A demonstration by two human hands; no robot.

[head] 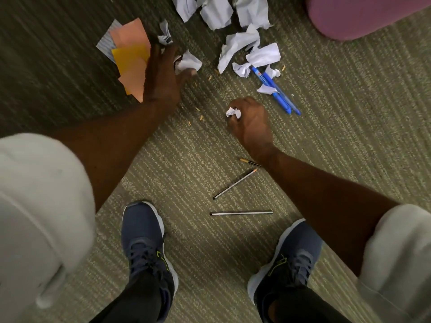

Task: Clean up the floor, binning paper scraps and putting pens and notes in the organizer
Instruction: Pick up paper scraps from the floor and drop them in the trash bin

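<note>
Grip: right hand [251, 127] on scrap [233, 112]. Pens [283, 102] lie just right of it; notes [130, 57] well left; loose scraps [235, 46] ahead; two pencils [234, 184] behind.

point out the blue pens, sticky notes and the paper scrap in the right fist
blue pens [283, 102]: head view, lower barrels
sticky notes [130, 58]: head view, the yellow note
paper scrap [233, 112]: head view, white crumpled part that shows

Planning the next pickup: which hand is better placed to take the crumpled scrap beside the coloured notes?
Left. The left hand is open beside the crumpled scrap; the right hand grips a small scrap and sits farther away.
</note>
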